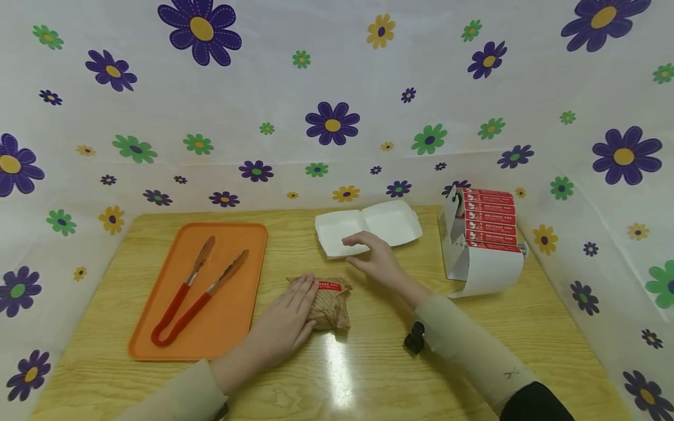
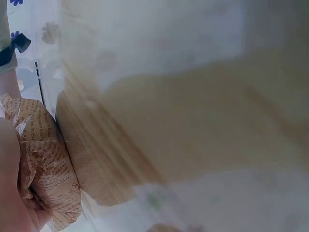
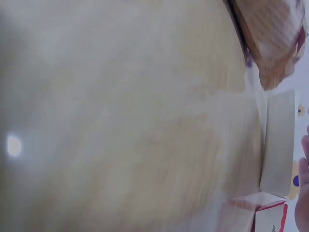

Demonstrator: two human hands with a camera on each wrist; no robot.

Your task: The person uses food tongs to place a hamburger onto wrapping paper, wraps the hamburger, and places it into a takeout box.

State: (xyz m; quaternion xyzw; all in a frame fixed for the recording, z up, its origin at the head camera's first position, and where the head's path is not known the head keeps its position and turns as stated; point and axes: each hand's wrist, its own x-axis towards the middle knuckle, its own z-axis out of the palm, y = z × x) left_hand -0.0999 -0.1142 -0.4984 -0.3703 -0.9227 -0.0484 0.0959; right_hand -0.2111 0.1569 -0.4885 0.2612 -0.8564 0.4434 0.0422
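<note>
A small package (image 1: 333, 309) in brown printed paper, with a red and white sticker on top, lies on the wooden table in the head view. My left hand (image 1: 281, 318) rests flat over its left side, fingers straight and close together. In the left wrist view the printed wrapper (image 2: 54, 174) shows beside that hand. My right hand (image 1: 380, 262) hovers at the front of an unfolded white takeaway box (image 1: 392, 221), thumb and fingers apart with nothing between them. The right wrist view catches the low wall of the box (image 3: 278, 145) and part of the right hand (image 3: 302, 198).
On the left lies an orange tray (image 1: 223, 339), carrying red-handled tongs (image 1: 176, 310). A label dispenser (image 1: 451, 257) with red and white sticker rolls stands at the right. Behind the wooden table (image 1: 421, 380) hangs a flower-patterned sheet (image 1: 284, 93).
</note>
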